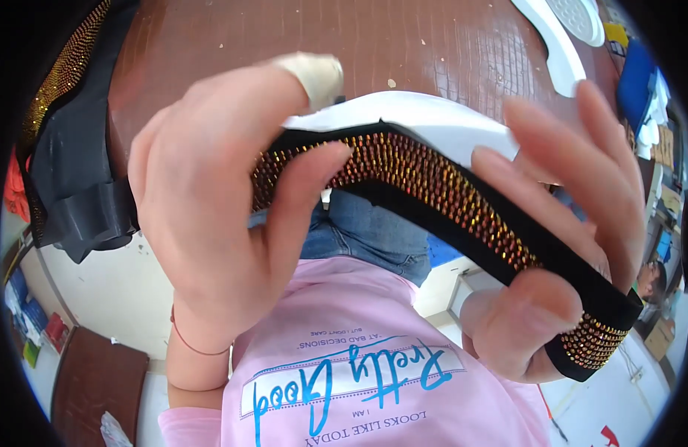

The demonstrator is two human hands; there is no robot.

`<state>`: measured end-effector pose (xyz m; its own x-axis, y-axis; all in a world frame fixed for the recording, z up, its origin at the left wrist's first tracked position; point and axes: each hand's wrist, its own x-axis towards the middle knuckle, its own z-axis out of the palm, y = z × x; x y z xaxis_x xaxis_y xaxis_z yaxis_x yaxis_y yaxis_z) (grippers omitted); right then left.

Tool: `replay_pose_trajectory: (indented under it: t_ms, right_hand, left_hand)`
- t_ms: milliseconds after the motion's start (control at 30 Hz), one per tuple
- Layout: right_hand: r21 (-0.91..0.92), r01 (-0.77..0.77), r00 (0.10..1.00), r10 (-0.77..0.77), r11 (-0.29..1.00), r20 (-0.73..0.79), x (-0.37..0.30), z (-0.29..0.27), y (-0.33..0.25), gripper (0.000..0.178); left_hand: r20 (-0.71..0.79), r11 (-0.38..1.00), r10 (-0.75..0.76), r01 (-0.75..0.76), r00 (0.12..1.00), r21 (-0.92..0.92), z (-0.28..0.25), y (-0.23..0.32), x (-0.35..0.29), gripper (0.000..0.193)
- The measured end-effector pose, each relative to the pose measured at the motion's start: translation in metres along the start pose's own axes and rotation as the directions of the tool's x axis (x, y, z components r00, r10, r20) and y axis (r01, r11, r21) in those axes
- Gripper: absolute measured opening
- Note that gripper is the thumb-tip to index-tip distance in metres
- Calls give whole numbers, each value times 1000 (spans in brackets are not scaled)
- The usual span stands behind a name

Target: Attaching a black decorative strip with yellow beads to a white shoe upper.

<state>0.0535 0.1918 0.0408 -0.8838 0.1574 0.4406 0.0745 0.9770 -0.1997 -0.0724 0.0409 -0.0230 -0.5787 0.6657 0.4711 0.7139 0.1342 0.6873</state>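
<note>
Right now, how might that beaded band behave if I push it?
The band looks bendable: it kinks beside the left hand and curls over near its right end. It's probably light, being narrow and thin. Its face may resist sliding, given the dense beads.

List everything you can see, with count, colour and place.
Table: 1, brown, top centre
Band: 1, black with gold-copper beads, across centre
Beaded material: count unclear, black and gold, far left; cannot tell if joined to the band
Curved pieces: 2, white, behind the band and upper right
Perforated piece: at least 1, white, top right
Furniture: 1, brown, lower left
Person: 1, colours unclear, right edge
Jeans: 1, blue, centre
Shirt: 1, pink, bottom centre
Cord: 1, red, left wrist
Finger cover: 1, pale yellow, a left fingertip
Left grip: 1, bare, left of centre, thumb on band
Right grip: 1, bare, right, thumb on band
</note>
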Motion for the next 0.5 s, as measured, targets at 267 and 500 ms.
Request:
replay_pose_trajectory:
  t_ms: [267,500]
  right_hand:
    - [235,104,991,-122,966,61,-3,-15,-3,59]
    - [387,-58,998,60,920,8,-7,-4,-8,54]
  left_hand:
    - [12,995,58,-59,998,85,-2,15,-3,33]
    - [17,998,-20,19,1000,59,2,14,1,36]
